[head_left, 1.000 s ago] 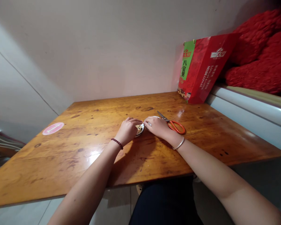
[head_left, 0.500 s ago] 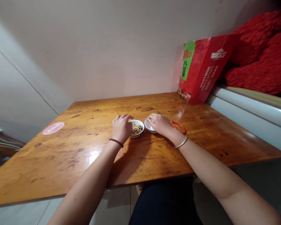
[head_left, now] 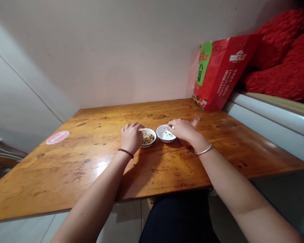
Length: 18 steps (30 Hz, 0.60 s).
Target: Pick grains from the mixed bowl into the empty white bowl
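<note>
Plain pale wall [head_left: 131,60] backs a varnished wooden tabletop [head_left: 78,175], knotted and glossy, with a bright reflection left of centre. Two small white bowls are on it near the middle, side by side with a narrow gap between their rims. Left bowl [head_left: 150,131]: upright, containing a heap of mixed pale and dark grains [head_left: 147,138]. Right bowl [head_left: 161,130]: upright, a few scattered bits [head_left: 166,135] on its white bottom.

Left hand [head_left: 132,137]: at the outer side of the left bowl, fingers bent, the foremost reaching over the rim. Whether they pinch the rim cannot be told, the contact being hidden. A dark bead bracelet [head_left: 126,153] is on the wrist.

Right hand [head_left: 182,129]: at the outer side of the right bowl, fingers curled down at its rim. Whether they are pressed together or pinching anything cannot be told. A silver bangle [head_left: 203,149] is on the wrist. Something orange [head_left: 185,143] shows beneath this hand, mostly covered.

Surroundings: a red box [head_left: 218,74] with a green panel stands at the far right corner. Red cloth [head_left: 281,64] lies on a pale ledge [head_left: 281,118] at right. A pink sticker [head_left: 57,137] marked "1" is on the left side.
</note>
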Available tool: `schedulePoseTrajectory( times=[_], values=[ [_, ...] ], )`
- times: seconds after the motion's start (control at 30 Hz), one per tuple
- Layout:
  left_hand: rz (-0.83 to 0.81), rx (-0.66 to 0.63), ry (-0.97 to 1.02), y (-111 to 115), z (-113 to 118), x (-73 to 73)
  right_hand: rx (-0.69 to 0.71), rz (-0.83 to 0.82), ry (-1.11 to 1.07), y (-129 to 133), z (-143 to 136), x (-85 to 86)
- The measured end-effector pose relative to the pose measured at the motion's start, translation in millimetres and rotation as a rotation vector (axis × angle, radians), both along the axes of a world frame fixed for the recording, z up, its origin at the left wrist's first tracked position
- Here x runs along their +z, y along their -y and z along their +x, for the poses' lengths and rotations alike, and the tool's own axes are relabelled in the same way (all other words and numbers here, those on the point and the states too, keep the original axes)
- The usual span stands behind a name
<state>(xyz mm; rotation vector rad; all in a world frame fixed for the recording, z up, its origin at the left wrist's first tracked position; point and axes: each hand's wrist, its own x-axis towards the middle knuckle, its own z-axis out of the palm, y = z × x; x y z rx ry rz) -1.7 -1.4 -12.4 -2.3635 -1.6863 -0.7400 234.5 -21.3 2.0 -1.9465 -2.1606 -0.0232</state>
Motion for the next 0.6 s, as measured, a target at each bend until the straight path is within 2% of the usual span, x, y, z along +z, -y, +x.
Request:
schedulePoseTrajectory(
  times=[0.23,0.6],
  values=[
    [-0.021,-0.004,-0.018,-0.5,0.1,-2.8,0.048,-0.038,0.063,-1.6,-7.1,-9.8],
    [-0.026,-0.005,-0.046,-3.8,-1.2,-7.3,0.068,0.019,0.051,-7.5,-11.8,-20.4]
  ],
)
